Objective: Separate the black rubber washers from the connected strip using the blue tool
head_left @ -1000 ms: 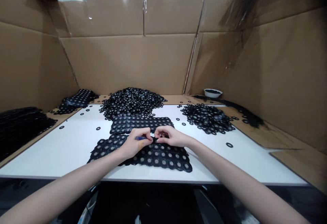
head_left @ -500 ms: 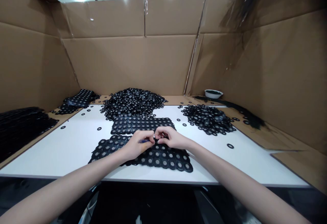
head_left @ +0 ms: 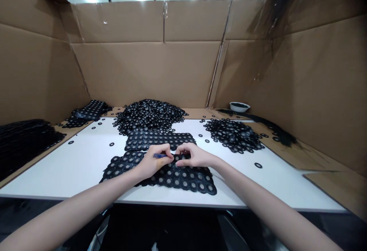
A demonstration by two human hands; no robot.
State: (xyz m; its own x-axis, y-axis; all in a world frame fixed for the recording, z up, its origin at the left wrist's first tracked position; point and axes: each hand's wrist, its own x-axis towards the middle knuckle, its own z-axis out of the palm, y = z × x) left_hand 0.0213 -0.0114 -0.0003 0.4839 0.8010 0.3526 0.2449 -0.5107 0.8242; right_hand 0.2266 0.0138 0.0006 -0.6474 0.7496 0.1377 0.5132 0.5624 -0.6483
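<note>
A mat of joined black rings with grey centres [head_left: 185, 178] lies near the table's front edge, beneath both hands. My left hand [head_left: 156, 161] is closed in a pinch around a slim blue tool [head_left: 159, 155]; its tip is hidden by the fingers. At the mat's far edge, my right hand [head_left: 193, 155] has its thumb on top and its fingers curled behind, gripping the mat. The two hands' fingertips almost meet. Just beyond lies a second ring mat [head_left: 143, 141], partly covered by my hands.
A large heap of loose black rings [head_left: 149, 113] stands behind the mats, a smaller heap [head_left: 233, 134] to the right. Black strands [head_left: 266, 123] and a white bowl [head_left: 239, 107] are at back right. Stacked mats [head_left: 93, 109] lie back left. Cardboard walls [head_left: 137, 71] enclose the table.
My left hand has turned slightly, showing more of the blue tool. The right thumb has shifted a little toward me, widening the gap to the index finger. The mats stay about where they were.
</note>
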